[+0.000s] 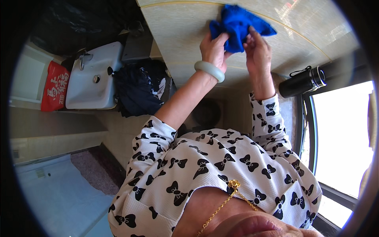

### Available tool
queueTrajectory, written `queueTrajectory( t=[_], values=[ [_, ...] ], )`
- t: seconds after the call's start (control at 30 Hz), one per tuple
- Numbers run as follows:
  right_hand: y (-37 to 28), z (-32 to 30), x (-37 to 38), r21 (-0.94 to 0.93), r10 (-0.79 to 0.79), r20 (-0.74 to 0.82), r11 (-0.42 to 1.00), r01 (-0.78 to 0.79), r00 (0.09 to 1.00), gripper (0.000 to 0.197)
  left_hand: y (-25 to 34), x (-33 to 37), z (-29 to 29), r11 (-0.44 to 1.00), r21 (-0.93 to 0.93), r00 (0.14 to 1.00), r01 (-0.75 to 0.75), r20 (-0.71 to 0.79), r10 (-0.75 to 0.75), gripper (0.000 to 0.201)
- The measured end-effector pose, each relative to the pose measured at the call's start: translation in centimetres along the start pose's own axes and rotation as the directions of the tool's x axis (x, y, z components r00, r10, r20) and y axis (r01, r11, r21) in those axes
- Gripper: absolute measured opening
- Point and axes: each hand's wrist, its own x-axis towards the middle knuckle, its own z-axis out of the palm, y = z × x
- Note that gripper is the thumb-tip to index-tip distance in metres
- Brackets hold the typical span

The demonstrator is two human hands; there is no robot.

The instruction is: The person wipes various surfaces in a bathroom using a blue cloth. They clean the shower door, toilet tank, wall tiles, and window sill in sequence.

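A blue cloth, bunched and folded, is held up in front of the beige tiled wall. My left hand, with a pale bangle on its wrist, grips the cloth's lower left part between thumb and fingers. From the right, my right hand pinches the cloth's lower edge, its fingers bent against it. Folds hide some of the fingertips. Whether the cloth touches the wall, I cannot tell.
A black flask with a strap lies by the window at right. At left are a white washbasin with a tap, a red bag and a heap of dark clothes. A dark round opening shows below my arms.
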Motion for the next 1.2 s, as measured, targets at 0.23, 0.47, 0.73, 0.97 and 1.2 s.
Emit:
queueTrajectory(
  t=[0.23,0.47,0.73,0.97,1.2],
  values=[
    [0.6,1.1,-0.9,-0.147,-0.131,-0.036,0.981,0.124,0.991,0.032,0.0,1.0,0.0,0.982,0.106,0.987,-0.157,-0.002,0.158,0.021],
    [9.3,-6.0,-2.5,-0.212,0.381,-0.251,0.875,-0.435,0.890,0.070,-9.5,2.9,-8.7,0.797,0.599,0.958,-0.077,-0.177,0.226,0.016],
    [16.6,-10.3,0.7,0.262,0.671,-0.274,0.742,-0.617,0.689,0.029,-11.8,3.6,-11.9,0.725,0.671,0.982,0.156,-0.184,-0.041,0.009],
    [8.9,-6.2,1.6,0.077,0.221,-0.284,0.975,-0.208,0.933,0.029,-4.6,0.6,-2.3,0.950,0.306,0.998,-0.059,0.037,0.050,0.018],
    [-0.6,0.8,1.3,0.122,-0.056,-0.038,0.991,0.060,0.998,0.036,1.1,1.0,0.7,0.918,0.283,0.961,-0.277,0.091,0.262,0.030]
  ],
)
